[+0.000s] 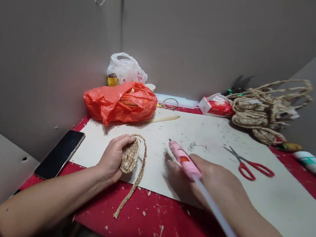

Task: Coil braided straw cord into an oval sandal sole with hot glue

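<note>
Head camera: your left hand (112,158) is curling its fingers shut around the coiled straw braid (130,155), standing it on edge on the white board (254,176), while the loose braid tail (132,186) is trailing down over the red cloth (179,228). Your right hand (219,183) is gripping the pink glue gun (184,161), nozzle pointing up-left, its long axis slanting toward the coil just left of it. Your right fingers are partly hiding under the gun, and its glue stick is blurring out. Red scissors (251,167) are lying well right.
</note>
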A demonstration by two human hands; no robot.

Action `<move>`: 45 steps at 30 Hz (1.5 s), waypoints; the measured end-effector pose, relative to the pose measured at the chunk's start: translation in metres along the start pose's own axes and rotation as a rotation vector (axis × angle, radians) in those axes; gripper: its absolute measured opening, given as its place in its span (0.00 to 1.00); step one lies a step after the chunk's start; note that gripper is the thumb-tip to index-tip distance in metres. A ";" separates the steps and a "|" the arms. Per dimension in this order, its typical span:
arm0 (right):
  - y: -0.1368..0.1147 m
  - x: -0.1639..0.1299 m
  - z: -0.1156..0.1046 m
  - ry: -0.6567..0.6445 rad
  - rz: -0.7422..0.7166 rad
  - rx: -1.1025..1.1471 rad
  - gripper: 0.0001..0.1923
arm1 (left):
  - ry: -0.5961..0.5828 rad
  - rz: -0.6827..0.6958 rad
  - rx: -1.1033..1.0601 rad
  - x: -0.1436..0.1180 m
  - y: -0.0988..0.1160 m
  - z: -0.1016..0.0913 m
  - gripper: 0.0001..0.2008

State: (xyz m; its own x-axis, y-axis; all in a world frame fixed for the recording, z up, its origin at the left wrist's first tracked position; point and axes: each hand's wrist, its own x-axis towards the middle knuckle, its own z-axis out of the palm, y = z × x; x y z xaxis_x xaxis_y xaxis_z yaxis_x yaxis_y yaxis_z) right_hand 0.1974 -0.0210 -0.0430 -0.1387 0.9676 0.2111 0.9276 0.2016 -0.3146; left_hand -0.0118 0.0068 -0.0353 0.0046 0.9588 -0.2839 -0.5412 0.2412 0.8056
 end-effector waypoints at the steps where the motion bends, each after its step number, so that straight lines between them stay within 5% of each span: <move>1: 0.000 0.004 0.000 -0.094 0.077 -0.120 0.17 | -0.026 0.042 0.036 -0.001 0.000 0.000 0.04; 3: -0.001 0.009 -0.002 -0.247 0.130 -0.258 0.17 | -0.072 0.103 0.098 -0.005 0.001 -0.001 0.07; 8: 0.009 0.006 -0.017 -0.363 0.052 -0.201 0.19 | -0.155 0.146 0.226 -0.012 0.004 -0.002 0.09; 12: 0.010 0.000 -0.033 -0.157 0.024 0.083 0.22 | -0.204 0.245 0.319 -0.016 0.003 -0.005 0.10; 15: -0.013 -0.001 -0.033 0.018 -0.056 0.413 0.24 | -0.227 0.304 0.382 -0.020 0.005 -0.007 0.10; 22: -0.061 0.004 -0.002 0.037 -0.236 0.794 0.25 | -0.258 0.417 0.480 -0.029 0.009 -0.006 0.09; 29: -0.061 -0.007 0.009 0.153 -0.341 0.784 0.16 | -0.241 0.400 0.482 -0.030 0.006 -0.005 0.09; 45: -0.062 -0.016 0.006 0.221 -0.390 0.738 0.15 | -0.220 0.297 0.375 -0.030 0.001 -0.004 0.07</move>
State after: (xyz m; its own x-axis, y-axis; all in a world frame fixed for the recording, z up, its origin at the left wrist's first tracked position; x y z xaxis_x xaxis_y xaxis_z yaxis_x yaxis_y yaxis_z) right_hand 0.1403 -0.0478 -0.0323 -0.2588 0.7726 0.5798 0.3547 0.6343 -0.6869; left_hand -0.0158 -0.0219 -0.0277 0.0950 0.9931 0.0688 -0.2079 -0.0478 0.9770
